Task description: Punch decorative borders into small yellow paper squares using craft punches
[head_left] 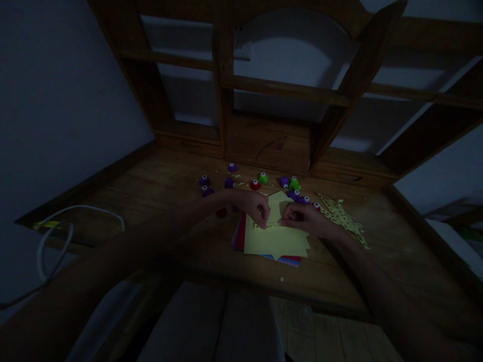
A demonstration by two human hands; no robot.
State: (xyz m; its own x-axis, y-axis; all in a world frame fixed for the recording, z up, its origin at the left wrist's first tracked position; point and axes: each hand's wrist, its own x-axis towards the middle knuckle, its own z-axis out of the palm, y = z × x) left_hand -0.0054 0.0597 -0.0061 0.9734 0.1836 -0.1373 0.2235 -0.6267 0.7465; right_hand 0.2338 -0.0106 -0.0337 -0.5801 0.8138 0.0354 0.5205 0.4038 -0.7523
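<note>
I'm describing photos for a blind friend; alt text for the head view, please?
In dim light, a left hand and right hand touch a narrow strip over yellow paper on a wooden desk. Coloured sheets lie beneath; small punches sit nearby, holed strips at right.

The lower sheets (238, 236) were mostly covered by yellow paper (277, 244). Fingertip contact of the left hand (256, 205) and right hand (302, 217) with the narrow strip (268, 225) was too small to verify. The left forearm (196, 211) partly hid a red punch (221, 212). The wooden shelving (283, 88) exceeded the top edge.
</note>
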